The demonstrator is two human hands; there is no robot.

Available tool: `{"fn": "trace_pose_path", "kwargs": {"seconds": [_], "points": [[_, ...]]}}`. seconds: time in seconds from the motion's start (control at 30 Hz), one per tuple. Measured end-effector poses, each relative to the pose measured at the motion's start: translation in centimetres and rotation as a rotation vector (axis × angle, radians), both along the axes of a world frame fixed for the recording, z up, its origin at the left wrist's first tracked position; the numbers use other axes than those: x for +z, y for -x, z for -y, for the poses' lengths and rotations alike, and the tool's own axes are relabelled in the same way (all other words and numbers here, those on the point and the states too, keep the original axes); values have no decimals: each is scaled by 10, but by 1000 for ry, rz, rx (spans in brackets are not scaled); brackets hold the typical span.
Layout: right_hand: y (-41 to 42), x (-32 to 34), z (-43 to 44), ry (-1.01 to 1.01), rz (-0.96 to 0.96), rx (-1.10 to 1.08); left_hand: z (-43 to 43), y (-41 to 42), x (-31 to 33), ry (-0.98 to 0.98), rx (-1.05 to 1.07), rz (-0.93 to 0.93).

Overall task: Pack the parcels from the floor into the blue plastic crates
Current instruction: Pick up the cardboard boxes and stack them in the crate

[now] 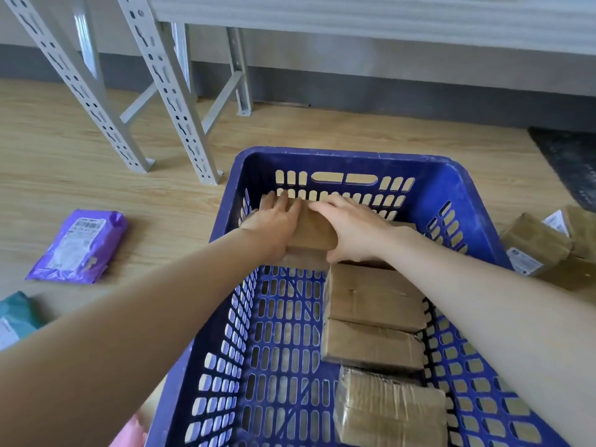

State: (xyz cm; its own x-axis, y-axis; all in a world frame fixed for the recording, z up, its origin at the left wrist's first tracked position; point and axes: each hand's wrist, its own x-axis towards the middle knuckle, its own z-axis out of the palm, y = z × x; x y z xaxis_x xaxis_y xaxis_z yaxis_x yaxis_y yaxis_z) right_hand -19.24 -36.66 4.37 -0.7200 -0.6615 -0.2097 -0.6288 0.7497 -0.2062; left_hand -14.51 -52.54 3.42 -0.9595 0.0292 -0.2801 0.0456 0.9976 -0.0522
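A blue plastic crate with slotted walls stands on the wooden floor in front of me. Both my arms reach into its far end. My left hand lies on the left side of a brown cardboard parcel, fingers stretched over its top toward the far wall. My right hand grips the same parcel from the right, thumb curled under its near edge. Three more brown taped parcels lie in a row along the crate's right side.
A purple mailer bag and a teal bag lie on the floor at left. Brown parcels are piled on the floor right of the crate. Grey metal shelf legs stand behind left. A dark mat is far right.
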Motion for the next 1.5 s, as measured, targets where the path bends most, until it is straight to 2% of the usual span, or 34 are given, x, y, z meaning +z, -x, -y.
{"fn": "trace_pose_path", "kwargs": {"seconds": [0.23, 0.4, 0.67, 0.93, 1.07, 1.27, 1.5], "points": [[3, -26, 12, -62, 11, 14, -4, -2, -20, 25, 24, 83], [0, -42, 16, -116, 71, 0, -6, 3, -29, -21, 7, 219], [-10, -38, 6, -49, 101, -58, -11, -1, -25, -44, 32, 278], [-30, 9, -38, 30, 78, -109, -30, -12, 17, -77, -17, 91], [-41, 57, -80, 56, -44, -158, -60, -13, 68, -96, -62, -4], [-58, 112, -167, 144, -178, -287, -143, -24, 127, -143, -119, -135], [-84, 152, -307, 41, -278, -399, -283, -34, 149, -210, -303, -133]]}}
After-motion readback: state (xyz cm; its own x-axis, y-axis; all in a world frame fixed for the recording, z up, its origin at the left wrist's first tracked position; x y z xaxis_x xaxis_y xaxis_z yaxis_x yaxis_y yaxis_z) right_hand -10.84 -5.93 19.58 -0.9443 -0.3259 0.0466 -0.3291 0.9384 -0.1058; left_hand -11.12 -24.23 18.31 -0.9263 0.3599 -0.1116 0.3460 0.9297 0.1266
